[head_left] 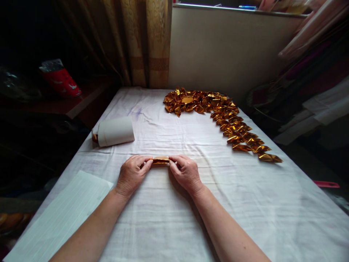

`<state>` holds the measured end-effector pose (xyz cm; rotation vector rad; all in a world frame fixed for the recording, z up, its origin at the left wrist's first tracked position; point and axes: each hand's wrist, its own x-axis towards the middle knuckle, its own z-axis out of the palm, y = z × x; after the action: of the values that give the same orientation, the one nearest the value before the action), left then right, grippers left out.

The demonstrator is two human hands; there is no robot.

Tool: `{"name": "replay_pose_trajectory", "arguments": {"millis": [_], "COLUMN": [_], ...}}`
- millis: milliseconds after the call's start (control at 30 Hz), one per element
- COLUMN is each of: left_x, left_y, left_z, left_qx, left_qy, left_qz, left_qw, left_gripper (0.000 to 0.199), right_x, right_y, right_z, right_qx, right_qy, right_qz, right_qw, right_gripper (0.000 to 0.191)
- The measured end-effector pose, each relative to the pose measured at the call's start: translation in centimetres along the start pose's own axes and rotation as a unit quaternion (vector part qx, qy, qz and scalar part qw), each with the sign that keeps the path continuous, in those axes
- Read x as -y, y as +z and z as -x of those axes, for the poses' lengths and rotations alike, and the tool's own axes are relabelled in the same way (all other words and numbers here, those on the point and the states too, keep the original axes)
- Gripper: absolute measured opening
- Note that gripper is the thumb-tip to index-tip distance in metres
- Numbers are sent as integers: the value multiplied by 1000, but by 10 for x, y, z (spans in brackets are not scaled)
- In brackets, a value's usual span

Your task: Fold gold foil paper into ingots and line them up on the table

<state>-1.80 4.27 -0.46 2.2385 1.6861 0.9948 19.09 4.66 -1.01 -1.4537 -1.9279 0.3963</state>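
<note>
Between my two hands is a small folded piece of gold foil paper (160, 160), held level above the white cloth. My left hand (133, 173) pinches its left end between thumb and fingers. At the other end, the thumb and fingers of my right hand (187, 173) are closed on it. Many folded gold foil pieces (201, 102) lie heaped at the far side of the table, and a trail of them runs down the right edge. A white cardboard roll (116, 131) rests on its side at the left, with a bit of gold showing at its left end.
A white cloth (245, 207) covers the table. Lined paper (58, 218) lies near the left edge, partly under my left forearm. A red container (61, 80) stands on a dark wooden surface at left. Behind are a gold curtain (158, 40) and a pale panel (229, 51).
</note>
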Motion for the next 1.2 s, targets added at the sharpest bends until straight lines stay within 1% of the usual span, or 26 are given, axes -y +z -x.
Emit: {"name": "replay_pose_trajectory", "arguments": {"millis": [100, 267, 367, 500, 633, 733, 867, 1200], "left_x": [-3, -9, -11, -11, -10, -9, -7, -4], "left_y": [-1, -5, -7, -8, -7, -6, -5, -1], "left_z": [0, 0, 0, 0, 0, 1, 1, 1], "left_qx": [9, 32, 46, 52, 44, 38, 31, 22], "left_qy": [-6, 11, 23, 32, 30, 25, 18, 27], "left_qz": [-6, -111, -145, -146, -141, -135, -124, -145], "left_qw": [1000, 993, 988, 987, 989, 990, 992, 989], "left_gripper": [27, 24, 25, 27, 29, 30, 30, 26], "right_x": [1, 2, 1, 1, 2, 4, 6, 4], "right_y": [0, 0, -1, -1, -2, -5, -10, -8], "right_z": [-1, -2, -2, -2, -1, -1, -1, 1], "right_qx": [-1, 0, -1, 9, 19, 17, 32, 38], "right_qy": [16, 21, 22, 21, 15, 21, 28, 4], "right_qz": [4, -41, -65, -44, 2, 44, 87, 74], "right_qw": [1000, 999, 998, 999, 1000, 999, 995, 997], "right_gripper": [21, 20, 20, 20, 20, 20, 18, 24]}}
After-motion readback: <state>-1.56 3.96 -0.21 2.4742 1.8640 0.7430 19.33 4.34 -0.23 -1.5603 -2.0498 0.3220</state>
